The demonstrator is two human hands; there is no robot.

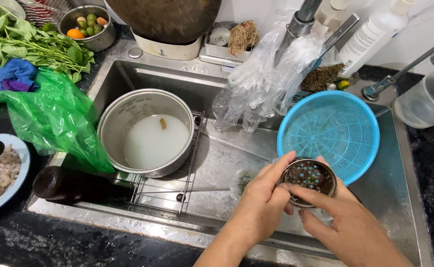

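Holding a small round metal sink strainer (309, 179) between both hands, the person keeps it above the right half of the stainless sink (227, 163). The left hand (261, 202) is closed around the strainer's near-left wall, thumb along the rim; the right hand (343, 222) pinches the near-right rim with fingers together. The strainer is a shallow perforated cup, dark and wet inside, with bits of residue lodged in the holes.

Just beyond the grip sits a blue plastic colander (331, 132), finely meshed and round, tilted on the sink's right wall. Left of the grip, a steel inner pot (147, 131) of cloudy water rests on a wire rack (177, 183). Farther back, clear plastic gloves (256, 89) hang over the tap (298, 24).

Risks, as judged: the strainer's wet, smooth rim could slip from the fingertip pinch and drop into the basin (the surface below is wet steel, so it would skid). Tipping it could shed residue toward the pot's open water. A green plastic bag (53, 116) drapes over the sink's far-left edge.
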